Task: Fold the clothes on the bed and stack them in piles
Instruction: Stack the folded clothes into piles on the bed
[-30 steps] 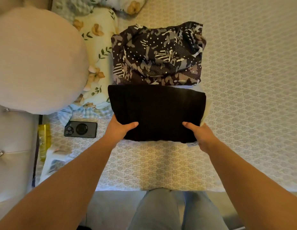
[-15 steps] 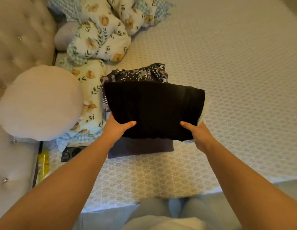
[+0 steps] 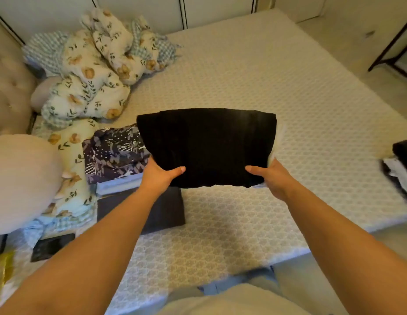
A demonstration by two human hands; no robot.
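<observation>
The fingers of both hands are curled under the near edge of a folded black garment (image 3: 207, 147), with each thumb lying flat on top: the left hand (image 3: 158, 175) grips the near-left corner and the right hand (image 3: 274, 178) grips the near-right corner. The garment is held up off the bed (image 3: 289, 110), roughly level, its long axis running left to right between the two hands and its bulk extending away from the fingers toward the far side. A sliver of something pale shows at its right edge beside the right hand; what it is cannot be told.

The relation that matters is sideways. A patterned folded piece (image 3: 113, 153) lies on the bed just left of the left hand, on top of lighter folded layers, with a dark grey folded piece (image 3: 161, 214) nearer still, partly under the left forearm. A second pile (image 3: 400, 169) sits at the right edge of the view, well apart from the right hand. The left-hand stack is the closer one, so setting the garment there would need only a short carry leftward. Floral pillows (image 3: 95, 71) crowd the far-left corner.
</observation>
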